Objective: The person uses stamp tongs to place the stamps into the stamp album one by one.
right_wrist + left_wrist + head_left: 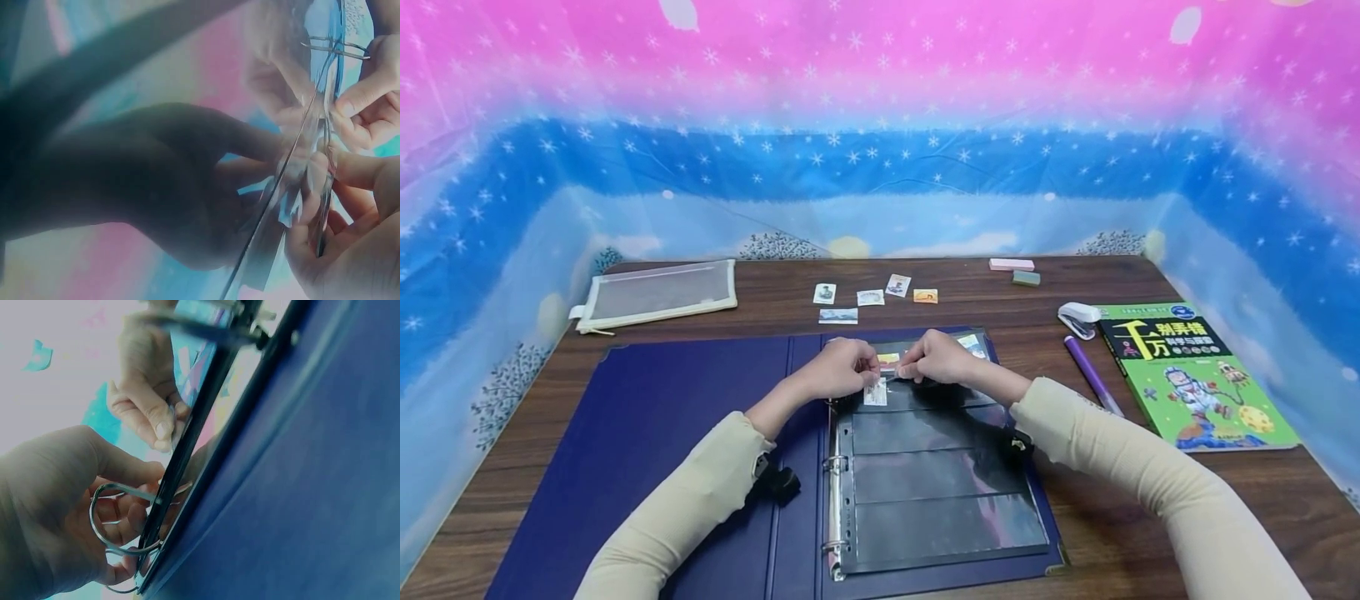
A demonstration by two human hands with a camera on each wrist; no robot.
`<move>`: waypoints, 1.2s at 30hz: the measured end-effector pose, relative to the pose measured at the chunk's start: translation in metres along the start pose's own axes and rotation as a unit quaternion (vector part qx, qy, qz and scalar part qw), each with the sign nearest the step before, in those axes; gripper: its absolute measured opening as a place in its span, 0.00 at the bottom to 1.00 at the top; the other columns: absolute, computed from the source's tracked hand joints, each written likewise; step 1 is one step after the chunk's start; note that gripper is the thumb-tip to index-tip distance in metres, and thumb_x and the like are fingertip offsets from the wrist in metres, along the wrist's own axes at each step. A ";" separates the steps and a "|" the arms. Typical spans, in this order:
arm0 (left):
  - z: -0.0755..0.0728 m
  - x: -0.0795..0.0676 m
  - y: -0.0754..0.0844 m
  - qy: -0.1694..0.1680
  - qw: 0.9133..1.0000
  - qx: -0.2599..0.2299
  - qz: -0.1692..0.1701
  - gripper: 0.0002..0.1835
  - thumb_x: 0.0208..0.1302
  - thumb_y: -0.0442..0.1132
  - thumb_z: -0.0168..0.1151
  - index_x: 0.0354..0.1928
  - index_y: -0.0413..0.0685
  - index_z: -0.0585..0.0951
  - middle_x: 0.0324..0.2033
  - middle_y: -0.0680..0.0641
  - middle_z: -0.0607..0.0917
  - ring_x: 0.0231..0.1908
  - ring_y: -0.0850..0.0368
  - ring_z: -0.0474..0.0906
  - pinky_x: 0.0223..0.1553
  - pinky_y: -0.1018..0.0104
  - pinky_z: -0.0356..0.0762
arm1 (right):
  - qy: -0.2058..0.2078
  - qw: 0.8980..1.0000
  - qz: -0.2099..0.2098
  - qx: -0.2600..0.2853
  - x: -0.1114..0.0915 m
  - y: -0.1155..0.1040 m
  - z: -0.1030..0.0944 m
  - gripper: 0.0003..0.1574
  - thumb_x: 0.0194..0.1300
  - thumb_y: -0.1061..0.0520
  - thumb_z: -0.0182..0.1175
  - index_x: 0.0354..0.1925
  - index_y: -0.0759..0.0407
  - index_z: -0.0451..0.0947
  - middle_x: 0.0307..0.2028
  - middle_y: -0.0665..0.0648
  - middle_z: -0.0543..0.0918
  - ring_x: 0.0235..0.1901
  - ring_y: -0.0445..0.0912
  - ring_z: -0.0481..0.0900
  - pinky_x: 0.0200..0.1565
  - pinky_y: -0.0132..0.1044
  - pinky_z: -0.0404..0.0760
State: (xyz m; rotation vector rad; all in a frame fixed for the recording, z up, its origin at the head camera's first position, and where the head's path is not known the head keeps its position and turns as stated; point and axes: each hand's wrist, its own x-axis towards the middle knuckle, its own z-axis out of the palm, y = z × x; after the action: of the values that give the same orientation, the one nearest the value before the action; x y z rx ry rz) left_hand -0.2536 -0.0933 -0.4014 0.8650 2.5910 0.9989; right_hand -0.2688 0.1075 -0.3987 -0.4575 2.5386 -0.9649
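My left hand (842, 367) pinches the top of a small pale stamp (876, 393) over the upper part of a black stock page (940, 475). Close beside it, my right hand (938, 358) has thumb and fingertips pinched at the edge of a clear pocket strip. Other stamps (889, 361) show in the top row. The page sits on the metal rings (835, 463) of an open dark blue binder (692, 433). In the left wrist view, the fingers of my left hand (56, 500) bend behind a ring (97, 515) at the page.
Several loose stamps (838, 316) lie beyond the binder. A mesh zip pouch (658, 296) is at the back left. Pink and green erasers (1011, 264) sit at the back. On the right are a white stapler (1078, 319), a purple marker (1092, 375) and a green book (1206, 383).
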 end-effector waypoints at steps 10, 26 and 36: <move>0.001 0.000 -0.002 0.010 1.000 0.015 0.007 0.06 0.56 0.30 0.56 0.25 0.45 0.78 0.19 0.53 0.77 0.20 0.64 0.67 0.27 0.72 0.66 | -0.023 1.000 -0.019 -0.007 0.004 -0.001 0.000 0.10 0.59 0.58 0.63 0.36 0.62 0.86 0.31 0.59 0.87 0.27 0.38 0.77 0.36 0.28 0.75; 0.002 0.002 -0.002 0.009 0.999 0.027 0.015 0.07 0.57 0.30 0.55 0.25 0.45 0.79 0.19 0.51 0.78 0.18 0.64 0.67 0.24 0.73 0.66 | -0.036 0.998 -0.044 -0.020 0.006 -0.001 0.000 0.09 0.59 0.60 0.62 0.36 0.63 0.86 0.38 0.61 0.87 0.28 0.36 0.77 0.31 0.27 0.74; 0.003 -0.001 -0.003 0.030 0.998 0.044 0.026 0.06 0.56 0.30 0.57 0.25 0.45 0.80 0.20 0.51 0.77 0.19 0.64 0.67 0.26 0.73 0.65 | -0.041 0.995 -0.073 -0.044 0.008 -0.002 0.001 0.08 0.58 0.59 0.63 0.35 0.61 0.86 0.36 0.59 0.87 0.25 0.37 0.71 0.29 0.27 0.70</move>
State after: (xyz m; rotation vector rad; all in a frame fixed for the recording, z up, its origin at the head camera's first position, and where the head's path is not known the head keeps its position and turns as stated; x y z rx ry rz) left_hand -0.2525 -0.0937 -0.4056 0.9412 2.6948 0.9443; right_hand -0.2748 0.1027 -0.3998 -0.7040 2.5098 -0.8671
